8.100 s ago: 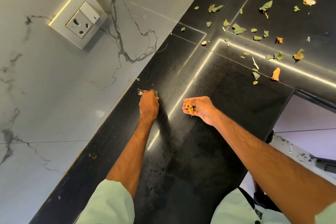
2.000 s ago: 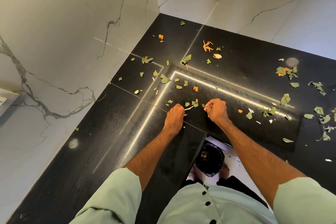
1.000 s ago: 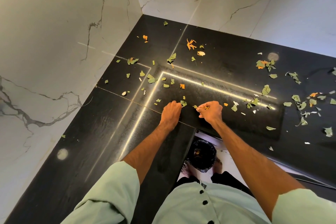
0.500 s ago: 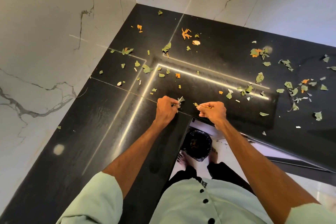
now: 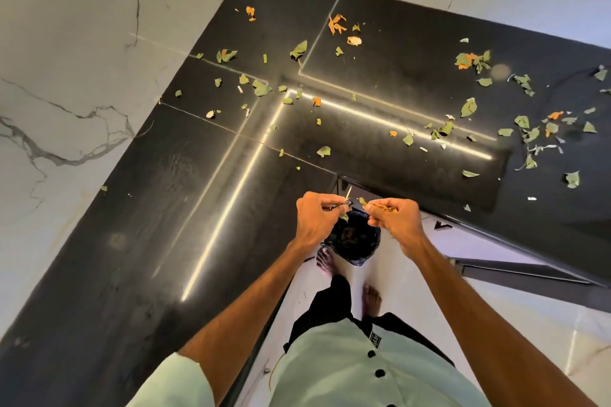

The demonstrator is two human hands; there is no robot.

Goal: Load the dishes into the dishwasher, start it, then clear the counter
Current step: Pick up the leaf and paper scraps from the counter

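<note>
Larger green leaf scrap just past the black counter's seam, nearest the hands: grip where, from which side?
Pinch the green leaf scrap across its narrow width, coming straight down from above. It lies thin and flat on the black counter, leaving no side face to close on; neighbouring scraps lie apart, so a pinch likely has room.

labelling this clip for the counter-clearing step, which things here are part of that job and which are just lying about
In the job:
glossy black stone counter
green and orange leaf scraps strewn on it
black-bagged bin on the floor
left hand and right hand, each pinching some scraps

Just there:
white veined marble wall
white floor tiles
</note>
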